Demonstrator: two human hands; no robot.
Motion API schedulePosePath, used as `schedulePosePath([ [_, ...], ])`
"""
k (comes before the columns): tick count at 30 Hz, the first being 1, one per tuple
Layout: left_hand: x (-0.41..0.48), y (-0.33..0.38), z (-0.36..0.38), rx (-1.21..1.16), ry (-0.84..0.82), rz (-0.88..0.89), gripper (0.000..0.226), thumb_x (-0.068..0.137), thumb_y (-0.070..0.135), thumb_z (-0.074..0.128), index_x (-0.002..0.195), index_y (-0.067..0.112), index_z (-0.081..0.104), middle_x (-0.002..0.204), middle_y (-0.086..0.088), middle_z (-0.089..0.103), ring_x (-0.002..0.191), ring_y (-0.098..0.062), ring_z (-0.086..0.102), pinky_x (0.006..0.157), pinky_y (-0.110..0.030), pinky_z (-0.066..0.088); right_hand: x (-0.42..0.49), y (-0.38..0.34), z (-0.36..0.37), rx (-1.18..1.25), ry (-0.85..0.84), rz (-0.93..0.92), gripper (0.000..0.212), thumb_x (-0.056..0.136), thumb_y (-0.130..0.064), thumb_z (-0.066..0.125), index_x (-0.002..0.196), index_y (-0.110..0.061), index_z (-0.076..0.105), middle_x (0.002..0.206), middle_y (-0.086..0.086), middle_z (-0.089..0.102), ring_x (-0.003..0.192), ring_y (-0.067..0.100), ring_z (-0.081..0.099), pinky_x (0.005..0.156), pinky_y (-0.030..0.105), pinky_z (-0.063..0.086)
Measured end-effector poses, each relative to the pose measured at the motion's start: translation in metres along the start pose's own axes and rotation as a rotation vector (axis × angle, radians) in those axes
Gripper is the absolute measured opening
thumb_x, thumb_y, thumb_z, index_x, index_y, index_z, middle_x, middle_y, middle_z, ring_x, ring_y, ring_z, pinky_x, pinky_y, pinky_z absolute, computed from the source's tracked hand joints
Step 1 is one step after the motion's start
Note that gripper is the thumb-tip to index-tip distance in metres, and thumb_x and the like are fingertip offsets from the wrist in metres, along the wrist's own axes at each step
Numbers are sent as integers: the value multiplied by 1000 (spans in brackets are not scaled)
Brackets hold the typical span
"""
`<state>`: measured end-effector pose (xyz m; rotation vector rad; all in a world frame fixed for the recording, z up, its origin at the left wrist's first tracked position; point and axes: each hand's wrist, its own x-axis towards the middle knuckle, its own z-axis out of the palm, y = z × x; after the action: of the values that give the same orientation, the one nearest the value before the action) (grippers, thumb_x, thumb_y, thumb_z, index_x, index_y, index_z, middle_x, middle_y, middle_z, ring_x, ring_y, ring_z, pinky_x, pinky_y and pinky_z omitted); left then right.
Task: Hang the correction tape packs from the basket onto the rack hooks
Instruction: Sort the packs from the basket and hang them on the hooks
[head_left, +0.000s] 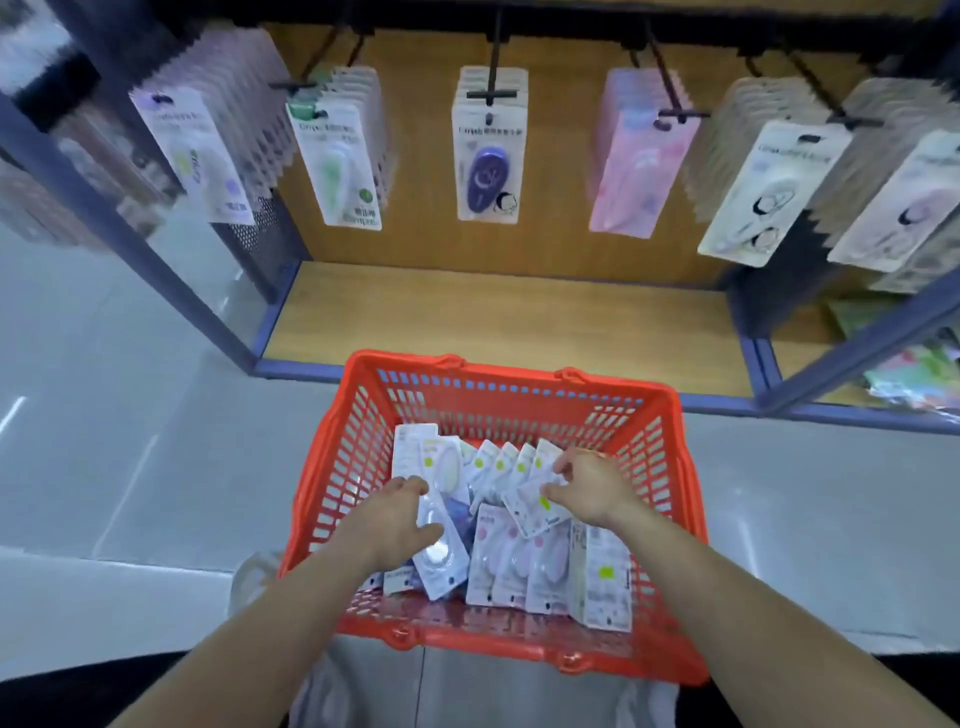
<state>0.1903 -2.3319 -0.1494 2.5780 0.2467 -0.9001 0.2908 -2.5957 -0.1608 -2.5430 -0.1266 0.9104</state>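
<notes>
While both packs sat in the basket (670, 467), I recorded the left grip (400, 519) curled round a clear-blister pack (441, 558), the right grip (587, 493) pinching a tilted pack (530, 512). Presumably singled out for the rack hooks (492, 94).

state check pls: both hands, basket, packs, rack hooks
Left hand: in the basket, fingers curled round a white pack.
Right hand: in the basket, pinching a tilted pack.
Orange basket: upright, many packs inside.
Rack hooks: every hook in view loaded with hanging packs.
Purple-tape pack: hanging at the front of the centre hook.
</notes>
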Motion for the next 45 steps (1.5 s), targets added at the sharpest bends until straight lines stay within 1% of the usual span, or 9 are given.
schedulePosePath([
  [3, 23, 4, 15, -22, 10, -20, 70, 96, 51, 61, 152, 16, 37, 152, -8, 45, 133, -29, 52, 109, -41, 42, 19, 14, 15, -1, -31, 39, 43, 92, -40, 70, 126, -16, 59, 122, 6, 57, 115, 27, 58, 91, 32, 44],
  [6, 53, 11, 21, -75, 42, -39, 72, 95, 53, 62, 153, 19, 37, 156, -4, 40, 136, -27, 50, 108, -43, 44, 41, 26, 22, 11, -9, 71, 31, 91, -39, 68, 113, -20, 56, 116, 8, 57, 100, 28, 58, 82, 34, 42],
  [14, 126, 35, 41, -218, 127, 31, 63, 93, 43, 69, 149, 24, 46, 150, 1, 52, 139, -21, 44, 110, -38, 42, 81, 40, 31, 89, 122, 132, 29, 92, -23, 66, 115, -6, 63, 130, 18, 59, 128, 35, 49, 102, 36, 38],
  [22, 167, 52, 61, -290, 88, -127, 73, 87, 48, 73, 147, 19, 45, 140, -5, 60, 131, -28, 53, 100, -41, 49, 97, 52, 57, 98, 151, 234, 62, 92, -41, 63, 145, -12, 49, 143, 14, 44, 136, 40, 39, 118, 44, 27],
  [25, 173, 53, 55, -287, 40, -132, 62, 80, 61, 72, 131, 26, 61, 130, 0, 67, 119, -26, 61, 93, -41, 53, 100, 57, 59, 85, 145, 236, 62, 92, -52, 60, 143, -17, 53, 143, 12, 42, 134, 39, 38, 116, 44, 30],
  [29, 170, 62, 56, -234, -1, -146, 68, 83, 60, 72, 140, 26, 56, 133, -7, 60, 131, -27, 47, 97, -40, 49, 103, 59, 63, 61, 166, 235, 53, 95, -49, 63, 138, -18, 58, 140, 9, 39, 130, 37, 36, 114, 41, 30],
  [37, 170, 74, 67, -453, -31, -75, 51, 84, 46, 80, 125, 28, 54, 88, 1, 64, 87, -23, 62, 74, -32, 45, 100, 68, 68, 134, 186, 214, 39, 88, -52, 69, 123, -33, 65, 139, -1, 45, 130, 29, 41, 110, 35, 25],
  [42, 174, 77, 81, -512, -52, -11, 54, 81, 44, 84, 128, 31, 62, 118, 9, 66, 107, -17, 62, 95, -37, 51, 97, 71, 67, 213, 198, 164, 21, 86, -45, 75, 103, -36, 68, 122, -8, 59, 118, 15, 54, 100, 29, 22],
  [45, 177, 75, 84, -551, -31, -27, 43, 82, 43, 84, 119, 27, 70, 110, 7, 71, 100, -17, 66, 89, -34, 53, 96, 73, 70, 243, 182, 168, 15, 88, -40, 74, 102, -38, 68, 117, -10, 61, 116, 21, 56, 85, 23, 17],
])
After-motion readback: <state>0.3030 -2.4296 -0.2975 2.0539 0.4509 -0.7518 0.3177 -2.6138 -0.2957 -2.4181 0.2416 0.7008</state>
